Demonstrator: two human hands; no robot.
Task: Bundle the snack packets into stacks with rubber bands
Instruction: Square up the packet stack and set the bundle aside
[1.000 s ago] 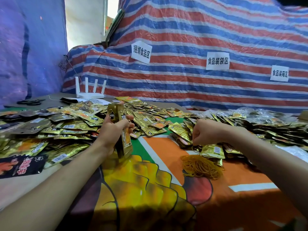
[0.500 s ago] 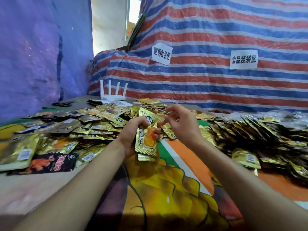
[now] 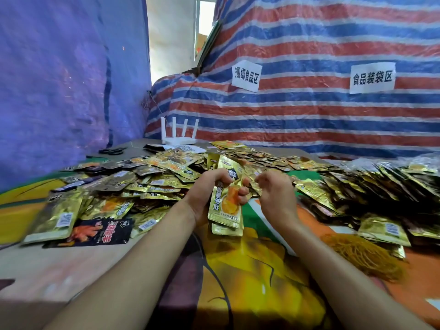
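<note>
Right hand (image 3: 273,194) withdrew to 3 o'clock of your gold foil snack-packet stack (image 3: 225,208), curled, contents unclear; left hand (image 3: 204,198) grips it; slick foil may fan.

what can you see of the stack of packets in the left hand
The stack of packets is a few shiny gold foil pouches with staggered bottom edges. The front one shows an orange food picture, dark lettering and a dark badge. It stands roughly upright above the printed cloth, gripped round its middle by the left hand, whose fingers curl over its front. Nothing visibly binds it; the right hand is close, contact unclear.
</note>
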